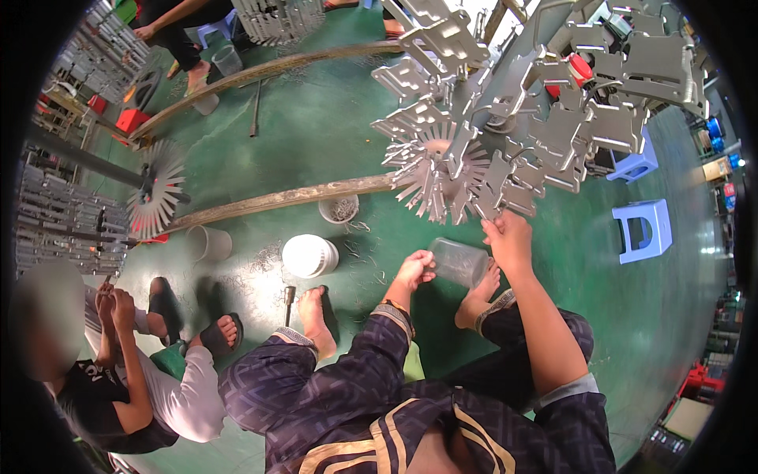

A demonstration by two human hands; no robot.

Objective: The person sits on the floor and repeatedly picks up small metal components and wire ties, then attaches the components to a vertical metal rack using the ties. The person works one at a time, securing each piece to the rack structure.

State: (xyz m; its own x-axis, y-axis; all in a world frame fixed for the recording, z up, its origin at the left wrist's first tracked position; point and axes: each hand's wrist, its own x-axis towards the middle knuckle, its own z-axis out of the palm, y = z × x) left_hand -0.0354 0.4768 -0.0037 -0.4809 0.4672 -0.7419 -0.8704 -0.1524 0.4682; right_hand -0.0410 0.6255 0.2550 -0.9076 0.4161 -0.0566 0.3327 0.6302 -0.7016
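Note:
My left hand (pixel 414 270) grips one end of a clear plastic tub (pixel 460 263), which lies tilted on its side above the floor, near my right foot. My right hand (pixel 509 237) is raised, its fingers pinched together at the lower edge of a hanging cluster of silver metal brackets (pixel 562 136). Whatever sits between those fingertips is too small to make out. Just left of that hand is a round metal hub with many radiating slots (pixel 442 162), brackets fixed around it.
A wooden beam (pixel 292 199) runs across the floor. Left of my hands stand a white bucket (pixel 309 256), a tub of small metal parts (pixel 341 208) and scattered metal bits. Blue stools (pixel 643 229) are at right. A co-worker (pixel 118 387) sits at lower left.

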